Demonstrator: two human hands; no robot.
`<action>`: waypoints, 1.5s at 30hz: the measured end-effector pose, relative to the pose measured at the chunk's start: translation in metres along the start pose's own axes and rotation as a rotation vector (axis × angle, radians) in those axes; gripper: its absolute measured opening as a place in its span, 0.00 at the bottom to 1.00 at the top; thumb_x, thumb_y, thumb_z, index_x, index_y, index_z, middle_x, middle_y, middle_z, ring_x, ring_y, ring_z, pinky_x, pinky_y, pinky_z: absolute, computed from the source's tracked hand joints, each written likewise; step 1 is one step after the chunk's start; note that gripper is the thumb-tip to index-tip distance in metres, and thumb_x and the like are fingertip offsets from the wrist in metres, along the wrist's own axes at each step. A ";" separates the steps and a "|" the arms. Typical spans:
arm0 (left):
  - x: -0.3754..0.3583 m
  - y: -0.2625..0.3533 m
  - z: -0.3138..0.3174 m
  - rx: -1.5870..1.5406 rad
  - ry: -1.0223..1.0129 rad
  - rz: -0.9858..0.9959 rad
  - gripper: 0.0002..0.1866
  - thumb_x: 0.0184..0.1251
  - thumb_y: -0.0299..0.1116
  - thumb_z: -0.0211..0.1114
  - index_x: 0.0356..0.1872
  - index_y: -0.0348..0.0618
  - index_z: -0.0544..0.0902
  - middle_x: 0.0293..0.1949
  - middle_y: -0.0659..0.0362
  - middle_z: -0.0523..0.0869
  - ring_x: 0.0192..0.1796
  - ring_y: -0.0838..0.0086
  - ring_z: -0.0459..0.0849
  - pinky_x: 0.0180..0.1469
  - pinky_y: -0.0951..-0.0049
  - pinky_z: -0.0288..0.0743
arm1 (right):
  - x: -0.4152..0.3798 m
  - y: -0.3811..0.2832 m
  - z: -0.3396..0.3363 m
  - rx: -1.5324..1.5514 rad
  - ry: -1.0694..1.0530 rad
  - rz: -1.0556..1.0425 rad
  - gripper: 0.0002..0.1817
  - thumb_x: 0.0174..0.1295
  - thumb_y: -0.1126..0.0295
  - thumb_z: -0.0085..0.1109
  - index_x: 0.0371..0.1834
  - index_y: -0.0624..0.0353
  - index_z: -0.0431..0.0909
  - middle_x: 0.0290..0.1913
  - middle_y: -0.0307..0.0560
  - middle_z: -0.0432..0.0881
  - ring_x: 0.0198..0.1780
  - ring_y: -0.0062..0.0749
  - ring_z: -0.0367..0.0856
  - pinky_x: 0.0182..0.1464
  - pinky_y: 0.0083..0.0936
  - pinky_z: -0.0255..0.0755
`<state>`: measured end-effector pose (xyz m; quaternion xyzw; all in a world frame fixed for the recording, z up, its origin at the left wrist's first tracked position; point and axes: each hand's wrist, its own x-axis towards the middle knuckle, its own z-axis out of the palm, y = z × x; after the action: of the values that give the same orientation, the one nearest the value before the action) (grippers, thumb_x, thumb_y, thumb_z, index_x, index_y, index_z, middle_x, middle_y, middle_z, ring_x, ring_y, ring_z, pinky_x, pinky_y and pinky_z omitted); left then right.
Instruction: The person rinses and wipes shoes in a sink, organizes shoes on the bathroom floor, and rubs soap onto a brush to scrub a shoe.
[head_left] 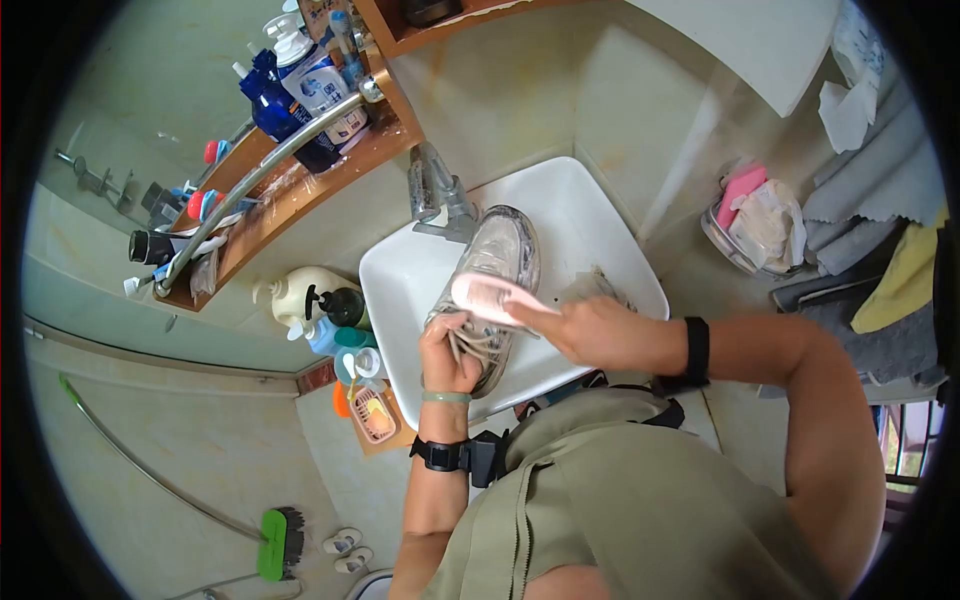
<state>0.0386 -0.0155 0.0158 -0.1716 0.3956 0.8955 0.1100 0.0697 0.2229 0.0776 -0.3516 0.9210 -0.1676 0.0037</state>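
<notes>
- In the head view, I see my left hand (pixel 449 352) closed around the lower end of a pale grey sneaker (pixel 493 280), gripping it near the laces and holding it over the white sink (pixel 600 215).
- My right hand (pixel 585 328) is closed on a pink brush (pixel 492 298), which lies across the shoe's side, touching it.
- The sneaker points up toward the chrome tap (pixel 436 190), its far end just beside the tap's base.
- I wear a black strap on each wrist, plus a pale green band (pixel 445 397) on the left one.
- To the left of the sink stands a cluster of bottles (pixel 330 310), with an orange soap dish (pixel 376 416) below them.
- A wooden shelf (pixel 300 185) runs up the wall, carrying blue and white pump bottles (pixel 300 85) behind a metal rail.
- On the right I see a small wire basket (pixel 735 250) holding a pink item and a crumpled bag, and grey cloths (pixel 870 180) hanging beside it.
- On the floor lies a green-headed brush (pixel 278 542), near a pair of slippers (pixel 345 550).
</notes>
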 end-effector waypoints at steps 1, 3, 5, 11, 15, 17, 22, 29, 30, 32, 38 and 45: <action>0.000 0.002 0.001 0.003 0.003 -0.003 0.23 0.54 0.30 0.60 0.52 0.29 0.74 0.45 0.47 0.83 0.47 0.55 0.84 0.51 0.56 0.80 | 0.003 0.011 0.001 0.005 -0.001 0.001 0.30 0.60 0.69 0.52 0.69 0.49 0.62 0.16 0.49 0.75 0.16 0.43 0.77 0.18 0.40 0.72; -0.013 0.014 0.018 -0.248 -0.161 -0.044 0.29 0.64 0.47 0.60 0.55 0.28 0.73 0.49 0.47 0.83 0.48 0.57 0.84 0.53 0.59 0.78 | 0.014 0.057 0.000 -0.219 0.186 0.036 0.33 0.59 0.70 0.52 0.71 0.50 0.60 0.17 0.49 0.76 0.17 0.43 0.77 0.18 0.39 0.71; -0.021 0.016 0.027 -0.159 -0.155 -0.050 0.40 0.65 0.62 0.55 0.59 0.28 0.71 0.55 0.46 0.80 0.54 0.57 0.81 0.59 0.59 0.74 | 0.019 0.072 -0.004 -0.270 0.159 0.132 0.33 0.58 0.71 0.52 0.71 0.52 0.59 0.19 0.50 0.77 0.18 0.43 0.78 0.18 0.38 0.71; -0.013 0.019 0.023 -0.269 -0.211 -0.118 0.47 0.63 0.68 0.52 0.63 0.26 0.67 0.62 0.46 0.73 0.63 0.57 0.73 0.67 0.56 0.65 | 0.001 0.038 0.007 -0.214 0.076 -0.105 0.31 0.59 0.71 0.51 0.69 0.53 0.61 0.20 0.50 0.77 0.19 0.41 0.79 0.17 0.37 0.71; -0.026 0.021 0.051 -0.133 0.090 0.060 0.43 0.62 0.66 0.56 0.64 0.36 0.69 0.60 0.50 0.75 0.61 0.60 0.73 0.66 0.59 0.64 | 0.021 0.068 -0.011 -0.174 0.109 0.266 0.26 0.61 0.70 0.51 0.65 0.48 0.67 0.20 0.48 0.76 0.20 0.40 0.77 0.18 0.36 0.70; -0.018 0.020 0.039 -0.301 0.048 -0.054 0.40 0.62 0.64 0.59 0.63 0.41 0.69 0.61 0.51 0.74 0.61 0.62 0.73 0.65 0.59 0.65 | 0.003 0.030 0.000 -0.062 0.147 0.101 0.26 0.62 0.69 0.50 0.66 0.46 0.67 0.18 0.48 0.75 0.19 0.40 0.77 0.18 0.35 0.70; -0.010 0.014 0.024 -0.304 -0.117 -0.031 0.44 0.60 0.67 0.58 0.63 0.37 0.68 0.61 0.54 0.73 0.63 0.61 0.71 0.65 0.59 0.66 | 0.012 0.069 0.006 -0.177 0.087 0.016 0.25 0.63 0.69 0.49 0.66 0.46 0.68 0.16 0.49 0.73 0.16 0.43 0.75 0.17 0.37 0.69; -0.003 0.017 0.029 -0.333 -0.029 0.115 0.30 0.67 0.58 0.57 0.62 0.51 0.73 0.61 0.62 0.75 0.63 0.65 0.71 0.66 0.57 0.65 | -0.006 0.029 -0.014 -0.021 -0.069 -0.050 0.25 0.65 0.68 0.47 0.68 0.46 0.65 0.20 0.51 0.78 0.19 0.49 0.77 0.22 0.45 0.71; -0.004 0.017 0.031 -0.320 -0.018 0.103 0.30 0.68 0.58 0.55 0.64 0.52 0.70 0.63 0.62 0.73 0.65 0.64 0.70 0.67 0.56 0.64 | 0.003 0.060 -0.007 -0.056 0.155 -0.002 0.25 0.65 0.68 0.49 0.68 0.47 0.66 0.22 0.52 0.78 0.20 0.47 0.77 0.23 0.41 0.72; -0.008 0.018 0.038 -0.313 -0.013 0.095 0.31 0.68 0.58 0.54 0.66 0.52 0.68 0.65 0.63 0.71 0.66 0.64 0.69 0.67 0.56 0.63 | 0.016 0.072 -0.037 0.069 0.229 0.342 0.28 0.65 0.70 0.50 0.70 0.48 0.64 0.29 0.55 0.80 0.26 0.47 0.79 0.30 0.37 0.74; -0.008 0.017 0.038 -0.404 -0.044 0.095 0.30 0.70 0.57 0.54 0.64 0.48 0.70 0.61 0.56 0.74 0.63 0.58 0.72 0.67 0.51 0.65 | -0.030 0.025 -0.002 0.196 0.256 0.135 0.32 0.64 0.72 0.48 0.73 0.50 0.57 0.31 0.53 0.79 0.25 0.47 0.77 0.29 0.38 0.73; 0.016 -0.010 0.010 -0.465 -0.208 -0.210 0.23 0.70 0.48 0.58 0.57 0.44 0.74 0.54 0.52 0.80 0.57 0.59 0.78 0.63 0.53 0.70 | -0.008 0.069 -0.014 -0.029 0.149 0.245 0.29 0.62 0.73 0.53 0.69 0.53 0.65 0.40 0.46 0.82 0.23 0.37 0.75 0.29 0.33 0.74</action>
<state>0.0254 -0.0005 0.0093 -0.1395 0.1460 0.9587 0.2002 0.0297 0.2804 0.0687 -0.2230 0.9572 -0.1781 -0.0491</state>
